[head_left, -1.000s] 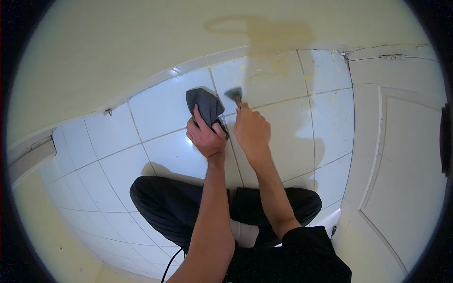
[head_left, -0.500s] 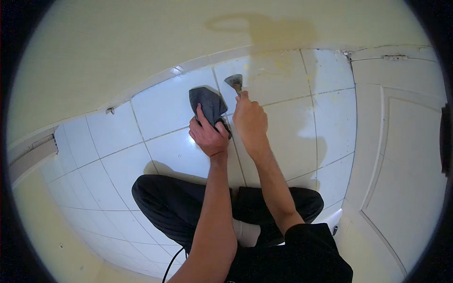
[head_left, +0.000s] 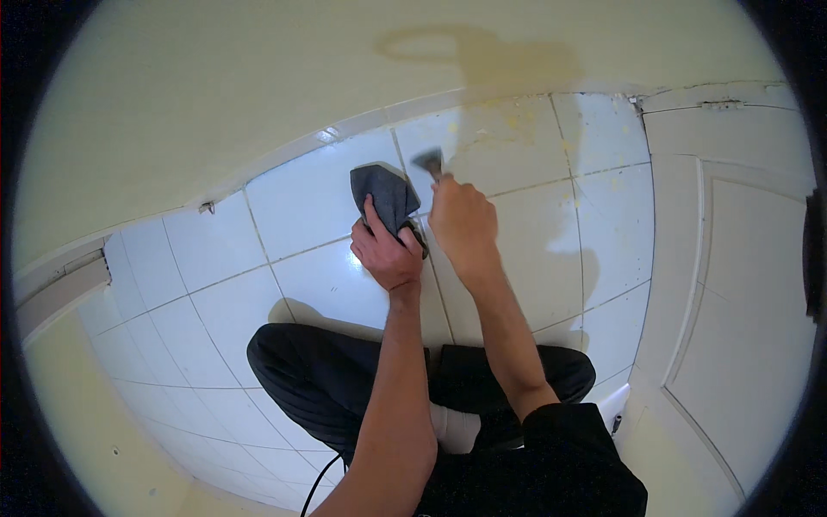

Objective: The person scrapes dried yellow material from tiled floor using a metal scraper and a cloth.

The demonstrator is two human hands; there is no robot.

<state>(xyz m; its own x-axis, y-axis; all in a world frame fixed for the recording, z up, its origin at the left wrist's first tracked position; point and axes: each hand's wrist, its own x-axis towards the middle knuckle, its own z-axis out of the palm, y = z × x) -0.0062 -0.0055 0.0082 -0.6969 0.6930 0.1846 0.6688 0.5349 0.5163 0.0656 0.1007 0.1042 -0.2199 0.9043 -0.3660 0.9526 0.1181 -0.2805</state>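
My left hand (head_left: pixel 387 252) grips a folded dark grey cloth (head_left: pixel 385 191), its fingers and thumb pressed over the near end. The cloth is over the white floor tiles (head_left: pixel 301 211); whether it touches them I cannot tell. To its right, my right hand (head_left: pixel 463 220) is closed round the handle of a scraper (head_left: pixel 428 162), most of the handle hidden in the fist. The scraper's flared blade points away from me toward the wall and is slightly blurred. Yellowish smears (head_left: pixel 512 121) mark the tiles beyond and to the right of the blade.
A cream wall (head_left: pixel 258 77) with a tiled skirting (head_left: pixel 327 135) runs along the far side. On the right stands a panelled off-white door (head_left: pixel 758 233). A small metal piece (head_left: pixel 207 208) lies by the skirting at left. My crossed legs (head_left: pixel 319 370) in dark trousers are close below my hands.
The scraper's blade has drawn slightly back toward me and blurred. The whole view has shifted a little; the left hand keeps its hold on the cloth.
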